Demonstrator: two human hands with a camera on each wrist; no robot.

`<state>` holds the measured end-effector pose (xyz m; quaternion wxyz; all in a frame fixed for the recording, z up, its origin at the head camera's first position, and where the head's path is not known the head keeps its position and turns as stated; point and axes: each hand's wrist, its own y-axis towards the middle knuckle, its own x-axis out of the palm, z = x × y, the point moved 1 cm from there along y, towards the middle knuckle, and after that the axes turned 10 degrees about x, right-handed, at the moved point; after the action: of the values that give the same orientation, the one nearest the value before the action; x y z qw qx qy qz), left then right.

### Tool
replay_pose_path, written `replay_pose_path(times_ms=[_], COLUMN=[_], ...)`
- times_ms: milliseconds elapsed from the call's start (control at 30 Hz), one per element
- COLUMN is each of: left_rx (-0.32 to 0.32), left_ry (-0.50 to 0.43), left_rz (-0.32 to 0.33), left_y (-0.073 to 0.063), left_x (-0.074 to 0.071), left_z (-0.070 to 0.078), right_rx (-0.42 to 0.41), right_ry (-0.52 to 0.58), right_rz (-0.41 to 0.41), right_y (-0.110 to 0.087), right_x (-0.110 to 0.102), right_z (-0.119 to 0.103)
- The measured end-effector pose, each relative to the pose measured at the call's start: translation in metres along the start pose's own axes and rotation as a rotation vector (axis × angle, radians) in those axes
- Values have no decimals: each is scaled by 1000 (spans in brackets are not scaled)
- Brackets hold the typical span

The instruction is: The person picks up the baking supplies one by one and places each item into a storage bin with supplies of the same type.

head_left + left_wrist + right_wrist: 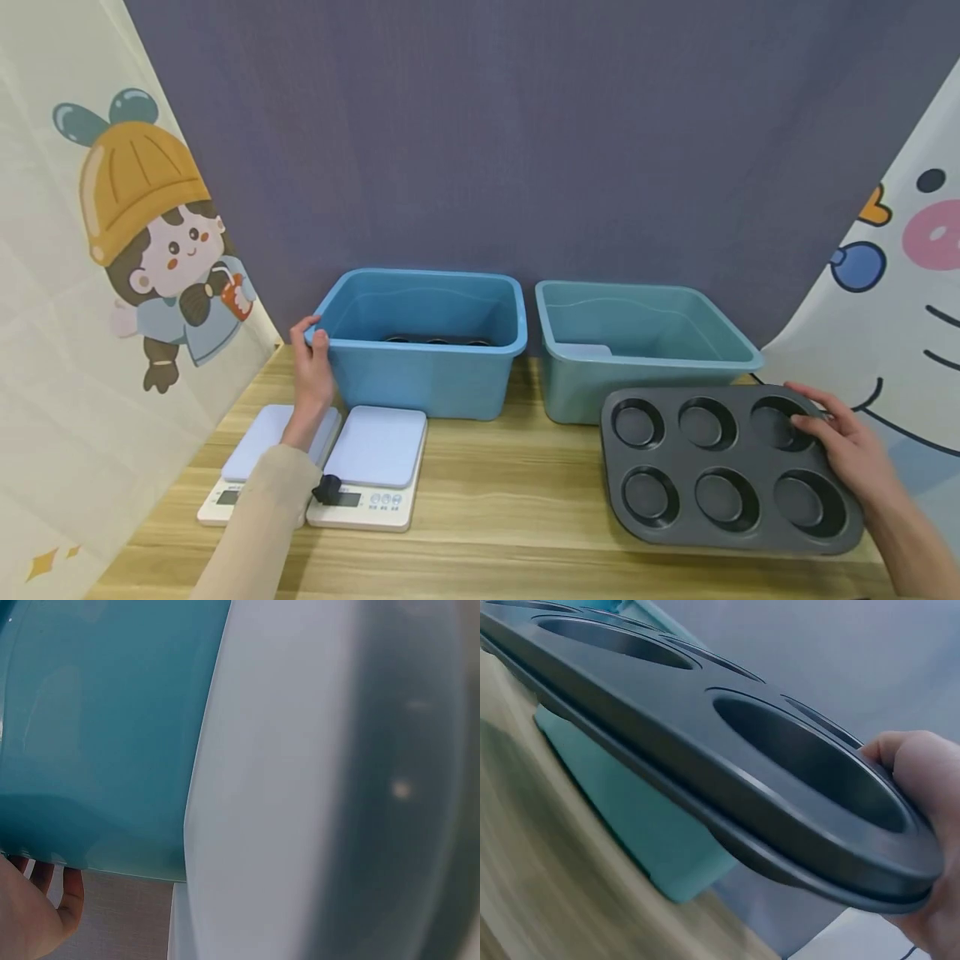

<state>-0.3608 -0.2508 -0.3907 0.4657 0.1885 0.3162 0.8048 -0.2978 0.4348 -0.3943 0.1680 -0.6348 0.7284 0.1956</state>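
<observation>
My right hand grips a dark grey muffin tin by its right edge, thumb on top. In the right wrist view the muffin tin is tilted and raised above the wooden table, in front of the green bin. At the front left corner of a blue plastic bin, my left hand holds the rim. The left wrist view shows its fingers bent at the edge of the bin. Dark round-cupped bakeware shows inside the blue bin, mostly hidden by the front wall.
A green bin stands right of the blue one, with a pale flat thing inside. Two white kitchen scales lie side by side at the left, one partly behind my left forearm. A dark curtain hangs behind the table.
</observation>
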Motion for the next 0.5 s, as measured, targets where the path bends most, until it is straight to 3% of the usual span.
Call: replay_pose_path(times_ms=[233,500], left_rx=[-4,2], left_ry=[-12,-5], left_rz=[4,-3], left_y=[0,-1], left_x=[-1,-1], left_z=[-1,0], right_rx=[-50,-17], right_ry=[111,173], right_rz=[-26,11], right_y=[-2,-7], right_x=[0,3], right_z=[-21,-45])
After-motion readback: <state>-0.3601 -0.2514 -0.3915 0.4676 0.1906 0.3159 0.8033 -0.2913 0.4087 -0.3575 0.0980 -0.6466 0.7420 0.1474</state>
